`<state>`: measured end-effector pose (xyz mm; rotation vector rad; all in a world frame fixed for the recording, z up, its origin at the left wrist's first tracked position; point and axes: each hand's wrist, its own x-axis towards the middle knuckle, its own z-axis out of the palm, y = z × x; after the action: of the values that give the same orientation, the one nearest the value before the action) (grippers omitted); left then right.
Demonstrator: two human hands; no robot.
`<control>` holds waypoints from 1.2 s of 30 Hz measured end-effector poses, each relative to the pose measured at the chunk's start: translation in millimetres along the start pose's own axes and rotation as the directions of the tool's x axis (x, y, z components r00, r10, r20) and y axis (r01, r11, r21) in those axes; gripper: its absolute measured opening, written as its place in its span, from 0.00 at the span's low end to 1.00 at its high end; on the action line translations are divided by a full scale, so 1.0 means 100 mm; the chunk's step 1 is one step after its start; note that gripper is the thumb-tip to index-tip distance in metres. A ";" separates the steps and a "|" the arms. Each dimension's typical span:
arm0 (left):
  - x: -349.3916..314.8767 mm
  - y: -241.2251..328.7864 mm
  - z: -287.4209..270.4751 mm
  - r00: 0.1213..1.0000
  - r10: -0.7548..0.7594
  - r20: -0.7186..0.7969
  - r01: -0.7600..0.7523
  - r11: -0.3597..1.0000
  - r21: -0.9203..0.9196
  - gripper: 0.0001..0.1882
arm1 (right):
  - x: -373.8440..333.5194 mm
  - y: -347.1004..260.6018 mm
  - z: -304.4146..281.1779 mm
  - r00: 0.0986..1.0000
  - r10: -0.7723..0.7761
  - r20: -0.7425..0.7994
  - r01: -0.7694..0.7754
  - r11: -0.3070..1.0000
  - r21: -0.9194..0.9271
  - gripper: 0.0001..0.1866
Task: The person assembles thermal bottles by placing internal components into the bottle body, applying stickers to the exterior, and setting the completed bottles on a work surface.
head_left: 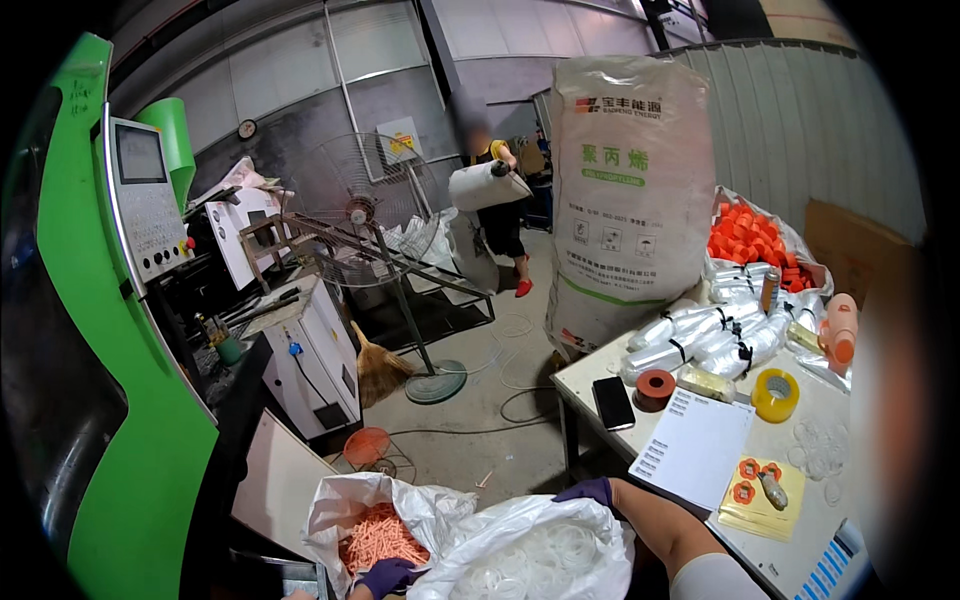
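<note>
A white woven sack [590,580] at the bottom centre holds many clear plastic rings [525,562]. My right hand [585,491], in a purple glove, is closed on this sack's far right rim. My left hand [388,577], also in a purple glove, is low between the sacks, its fingers closed at the near left edge of the ring sack; part of it is cut off by the frame. Just left stands another white sack [335,498], filled with small pink plastic pieces [382,540].
To the right, a table [590,375] carries a phone [613,403], tape rolls, paper sheets [695,445] and bagged clear parts. Behind it stands a tall sack [630,200]. A fan [360,212], a broom [378,368] and a green machine [150,480] are left. Farther off, a person [495,210] carries a white roll-shaped bundle.
</note>
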<state>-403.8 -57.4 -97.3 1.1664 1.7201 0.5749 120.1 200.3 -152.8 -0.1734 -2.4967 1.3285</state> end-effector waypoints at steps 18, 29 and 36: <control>0.78 0.90 0.57 0.858 0.068 0.509 0.198 0.872 -0.448 0.24 | 0.51 -0.80 0.15 0.766 0.634 0.109 -0.575 0.599 0.557 0.30; -0.83 0.73 0.29 0.888 -0.288 0.358 0.371 0.909 -0.191 0.21 | -0.76 -2.90 0.62 0.397 0.626 -0.671 -0.856 0.517 -0.024 0.39; -0.74 0.72 1.21 0.722 -0.269 0.637 0.669 0.504 -0.546 0.28 | -0.73 -2.22 1.13 0.318 0.947 -0.035 -0.257 0.122 0.959 0.32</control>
<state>-256.6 -106.5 -61.8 0.1312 1.0781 0.4978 160.5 -31.4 -43.9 -1.4657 -0.7334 2.1136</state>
